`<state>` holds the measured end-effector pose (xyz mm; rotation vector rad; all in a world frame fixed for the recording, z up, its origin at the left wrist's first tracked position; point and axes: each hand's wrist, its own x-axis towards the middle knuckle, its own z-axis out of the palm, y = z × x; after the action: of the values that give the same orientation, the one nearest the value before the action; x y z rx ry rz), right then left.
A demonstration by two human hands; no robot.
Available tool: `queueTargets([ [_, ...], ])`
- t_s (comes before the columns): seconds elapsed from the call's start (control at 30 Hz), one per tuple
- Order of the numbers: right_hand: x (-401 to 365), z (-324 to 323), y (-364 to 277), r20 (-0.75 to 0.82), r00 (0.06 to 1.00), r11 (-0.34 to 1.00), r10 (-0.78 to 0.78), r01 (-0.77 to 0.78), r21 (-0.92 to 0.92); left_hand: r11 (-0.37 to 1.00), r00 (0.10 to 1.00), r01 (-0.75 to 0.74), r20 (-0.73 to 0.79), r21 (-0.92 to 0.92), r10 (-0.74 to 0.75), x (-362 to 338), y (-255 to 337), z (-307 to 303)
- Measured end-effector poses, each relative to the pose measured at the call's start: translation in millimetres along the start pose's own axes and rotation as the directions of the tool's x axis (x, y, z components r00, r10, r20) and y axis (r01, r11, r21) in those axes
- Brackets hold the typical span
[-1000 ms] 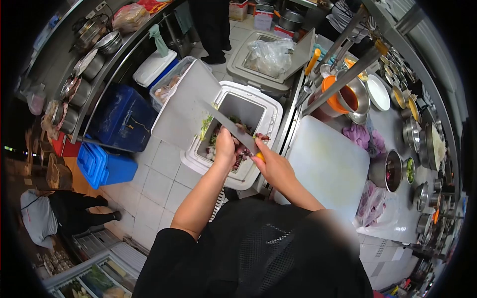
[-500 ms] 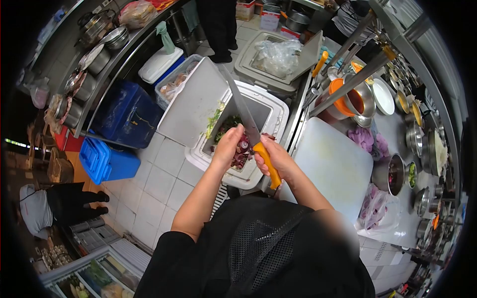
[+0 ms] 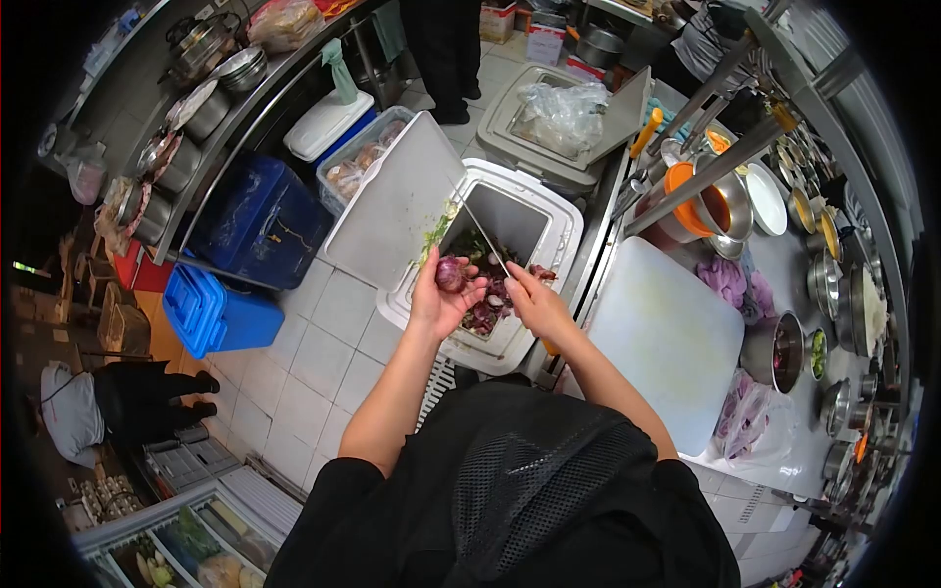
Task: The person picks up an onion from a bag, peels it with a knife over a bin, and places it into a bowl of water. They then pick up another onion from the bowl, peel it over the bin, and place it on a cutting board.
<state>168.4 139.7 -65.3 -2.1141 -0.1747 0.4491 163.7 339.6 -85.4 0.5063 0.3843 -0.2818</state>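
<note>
My left hand [image 3: 438,308] cups a red onion [image 3: 451,274] in its palm, fingers partly spread below it. My right hand [image 3: 542,312] grips a knife [image 3: 482,229], its blade turned edge-on and pointing away, apart from the onion. Most of the yellow handle is hidden by the hand. Both hands are above a white bin [image 3: 567,227] with its lid [image 3: 392,211] tipped open to the left. Purple onion skins and trimmings [image 3: 487,316] lie inside, and some green scraps [image 3: 438,233] cling near the lid.
On the steel counter to the right sit a white cutting board [image 3: 667,309], a steel pot [image 3: 771,353] and an orange-rimmed container [image 3: 676,186]. Blue bins [image 3: 221,312] stand at left. A person's legs [image 3: 441,59] show behind; another person [image 3: 74,412] is at lower left.
My left hand has turned palm up, showing the onion, and moved slightly away from the knife. The knife has rotated from flat to edge-on, and its handle is now mostly covered.
</note>
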Motion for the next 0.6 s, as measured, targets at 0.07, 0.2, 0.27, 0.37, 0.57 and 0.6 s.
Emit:
queueTargets([
  [0.07, -4.7, 4.2, 3.0, -0.03, 0.998, 0.998, 0.055, -0.054, 0.044, 1.0, 0.998, 0.023, -0.05, 0.019, -0.022, 6.1, -1.3, -9.0],
  [0.2, -24.9, -1.6, -3.3, -0.003, 1.0, 0.998, 0.015, -0.015, 0.067, 0.991, 0.993, 0.033, -0.114, 0.133, -0.018, 13.0, -5.3, -3.6],
  [0.27, -41.0, -6.4, -11.2, -0.014, 0.996, 0.996, -0.084, 0.083, -0.034, 0.983, 0.999, 0.012, -0.052, 0.185, -0.003, 20.7, -7.1, -8.6],
  [0.37, -64.1, -9.1, -12.7, 0.019, 0.984, 0.944, -0.176, 0.174, -0.281, 0.986, 0.992, 0.001, -0.125, 0.164, 0.02, 20.4, -9.2, 7.1],
  [0.57, -82.6, -14.6, -6.4, 0.002, 0.99, 0.914, -0.139, 0.129, -0.384, 0.986, 0.986, 0.017, -0.165, 0.163, 0.01, 23.0, -14.0, 16.5],
  [0.6, -83.9, -15.7, -5.5, -0.001, 0.99, 0.914, -0.138, 0.127, -0.384, 0.978, 0.988, 0.027, -0.154, 0.205, 0.005, 20.6, -13.2, 18.8],
])
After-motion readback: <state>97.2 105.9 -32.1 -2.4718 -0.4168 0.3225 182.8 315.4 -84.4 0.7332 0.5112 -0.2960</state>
